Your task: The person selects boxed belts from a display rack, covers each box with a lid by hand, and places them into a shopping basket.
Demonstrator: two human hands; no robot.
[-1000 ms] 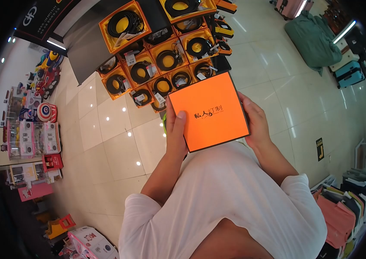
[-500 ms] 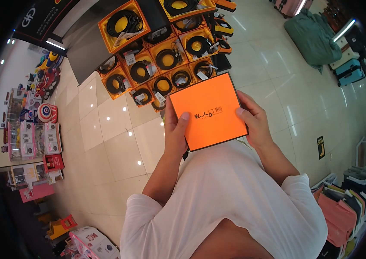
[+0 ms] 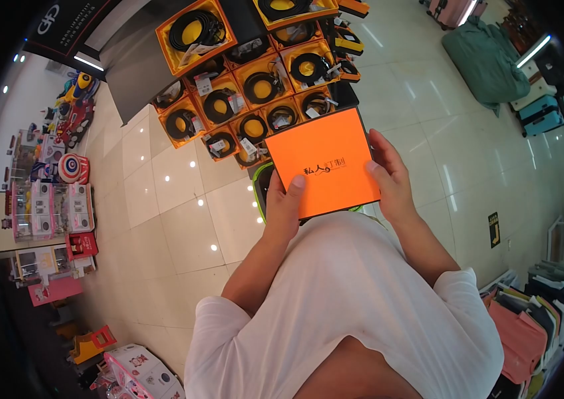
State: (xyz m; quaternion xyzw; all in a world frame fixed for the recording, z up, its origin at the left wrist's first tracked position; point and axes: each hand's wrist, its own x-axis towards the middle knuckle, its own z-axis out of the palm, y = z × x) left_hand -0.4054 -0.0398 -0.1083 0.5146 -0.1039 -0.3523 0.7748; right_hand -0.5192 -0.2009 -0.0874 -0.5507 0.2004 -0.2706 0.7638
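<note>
In front of my body I hold a flat orange gift box (image 3: 325, 189) with dark edges and dark Chinese lettering on its lid. My left hand (image 3: 285, 205) grips its left side, thumb on the lid and fingers beneath. On the opposite side my right hand (image 3: 393, 178) has its thumb near the lid's edge, the other fingers behind the box. Just beyond it is a display of open orange boxes with coiled black belts (image 3: 262, 88), several carrying white tags. Part of a green-rimmed dark container (image 3: 259, 193) shows behind my left hand; the box hides most of it.
A black display panel (image 3: 137, 80) stands beside the belts. Toy machines (image 3: 52, 209) line the left side. Suitcases (image 3: 543, 114) and a green covered bundle (image 3: 488, 65) are at the upper right; bags (image 3: 521, 332) stand at the lower right. The floor (image 3: 182, 226) is glossy tile.
The orange box has shifted slightly right in the view and tilted, with both hands still on it. The green-rimmed container has come into view behind it.
</note>
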